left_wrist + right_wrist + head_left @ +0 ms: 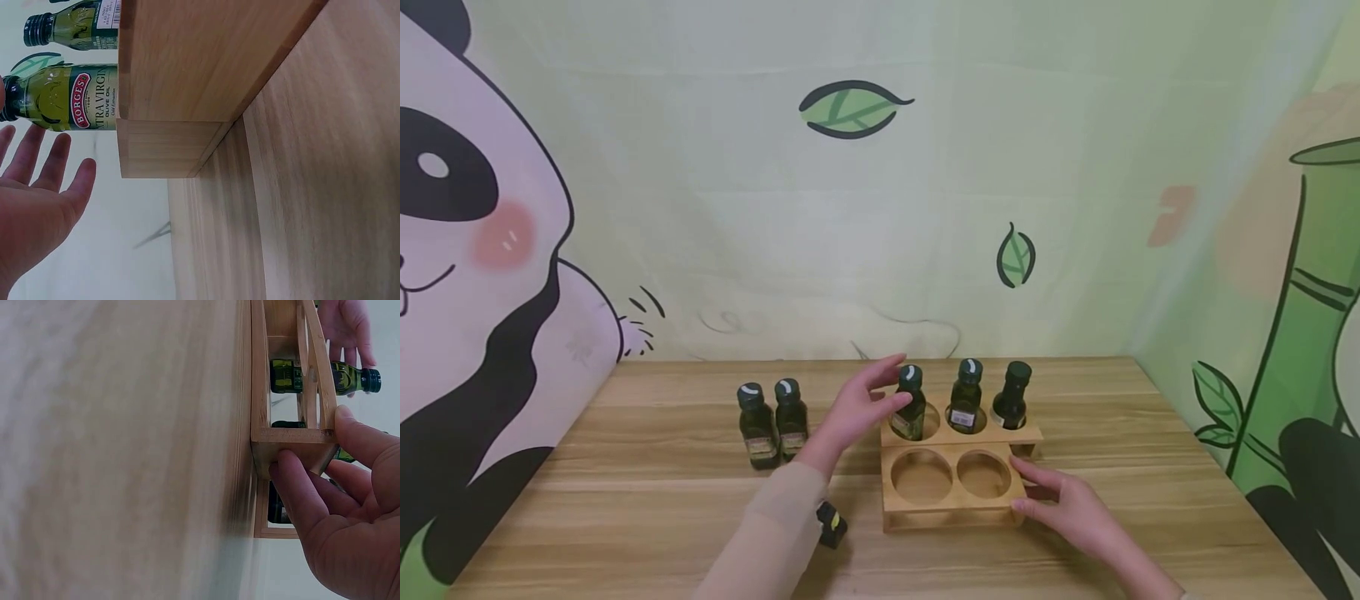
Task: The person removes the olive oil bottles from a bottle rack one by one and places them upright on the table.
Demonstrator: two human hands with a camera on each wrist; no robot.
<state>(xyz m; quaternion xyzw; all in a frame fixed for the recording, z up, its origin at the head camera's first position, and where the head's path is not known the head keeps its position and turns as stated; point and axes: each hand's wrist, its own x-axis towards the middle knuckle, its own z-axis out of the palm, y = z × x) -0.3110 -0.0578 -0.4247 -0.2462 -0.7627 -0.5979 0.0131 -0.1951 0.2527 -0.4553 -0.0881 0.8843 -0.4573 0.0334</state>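
Observation:
A two-tier wooden rack (955, 502) with round holes stands on the table. In its back left hole sits a dark green olive oil bottle (911, 410), slightly tilted in the head view. My left hand (859, 407) is around this bottle's upper part, its fingers spread and fairly straight in the left wrist view; the thumb is mostly cut off there. My right hand (1071, 508) grips the rack's front right corner, thumb on the top board and fingers against the side panel. Another green bottle (966, 398) and a dark narrow-necked bottle (1011, 398) occupy the other back holes.
Two more green bottles (760, 433) stand side by side left of the rack. A small black object with a yellow mark (831, 525) lies partly behind my left sleeve. The front tier's two holes hold no bottles. A printed cloth (737, 208) hangs behind the table.

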